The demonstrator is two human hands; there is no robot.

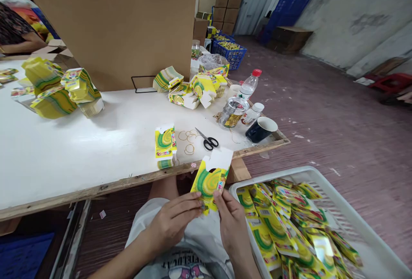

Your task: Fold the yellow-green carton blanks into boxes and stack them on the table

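Over my lap I hold a small yellow and green carton (210, 182) with a white top flap, tilted to the right. My left hand (174, 221) pinches its lower left corner. My right hand (230, 223) pinches its lower right edge. Both hands are closed on the carton. Just ahead, near the front edge of the white table (80, 150), stands a short stack of the same cartons (165, 145). A white basket (325, 184) at my right holds several flat yellow packets (289, 227).
Black scissors (208, 141) and rubber bands (188, 139) lie on the table near the stack. Piles of folded cartons (61, 90) sit at left and at the back (193, 88). A jar (233, 112), bottle (249, 85) and dark mug (261, 129) crowd the right corner. A cardboard wall (112, 21) stands behind.
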